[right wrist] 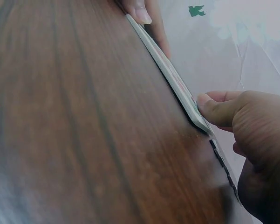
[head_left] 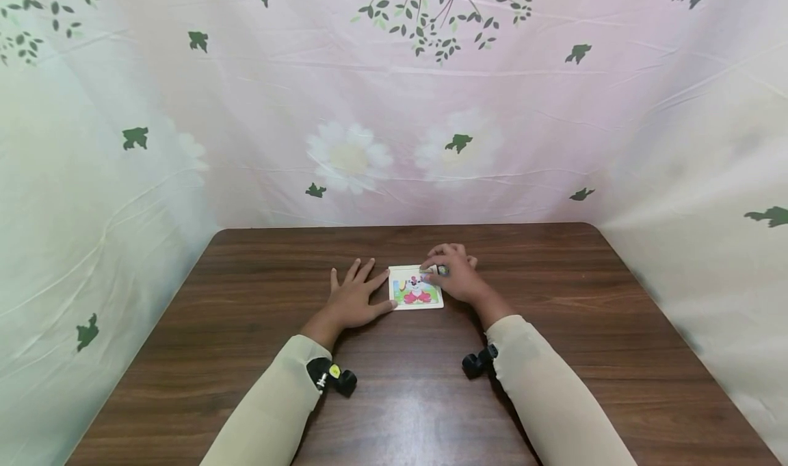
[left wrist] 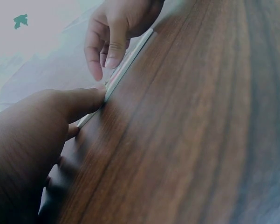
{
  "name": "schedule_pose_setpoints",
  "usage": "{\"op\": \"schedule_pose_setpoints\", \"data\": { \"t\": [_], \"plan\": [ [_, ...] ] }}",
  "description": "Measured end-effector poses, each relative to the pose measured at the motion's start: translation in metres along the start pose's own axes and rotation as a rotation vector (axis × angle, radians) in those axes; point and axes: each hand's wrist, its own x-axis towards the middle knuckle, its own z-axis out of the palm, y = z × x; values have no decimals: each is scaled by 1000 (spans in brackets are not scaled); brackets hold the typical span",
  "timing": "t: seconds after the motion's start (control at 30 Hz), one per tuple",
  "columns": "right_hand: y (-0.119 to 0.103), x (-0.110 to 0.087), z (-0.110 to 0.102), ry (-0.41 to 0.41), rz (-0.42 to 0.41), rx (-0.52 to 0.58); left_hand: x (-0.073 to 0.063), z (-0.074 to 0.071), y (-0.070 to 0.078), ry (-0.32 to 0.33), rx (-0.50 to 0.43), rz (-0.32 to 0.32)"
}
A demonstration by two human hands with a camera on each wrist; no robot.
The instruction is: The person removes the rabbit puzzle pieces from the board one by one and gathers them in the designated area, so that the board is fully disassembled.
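Observation:
A small white-framed picture board [head_left: 416,307] lies flat on the table, showing a cartoon animal in pink on green. My left hand [head_left: 356,303] rests palm down on the wood at its left side, fingers spread, with thumb and forefinger touching the board's left edge. Over the upper right corner, my right hand [head_left: 454,274] has curled fingers, and its thumb and forefinger come together at the board. Between them shows a small dark, patterned piece [head_left: 442,270], mostly hidden. From the right wrist view, the right thumb [right wrist: 212,107] is right at the board's rim [right wrist: 163,74].
The brown wooden table [head_left: 258,267] extends around the board to rounded far corners. A printed cloth [head_left: 394,110] with flowers, leaves and green birds hangs behind it and along both sides. Black wrist cameras [head_left: 346,382] are strapped over the light sleeves.

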Motion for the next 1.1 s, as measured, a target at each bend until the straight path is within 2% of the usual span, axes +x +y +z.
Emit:
{"op": "schedule_pose_setpoints", "data": {
  "t": [0.2,0.8,1.1],
  "plan": [
    [-1,-1,0,-26,7,-44,0,0,0,0,1,0],
    [-10,0,1,-81,75,-65,0,0,0,-4,-4,5],
    [-9,0,1,-38,43,-43,-1,0,-1,0,-13,16]
  ]
}}
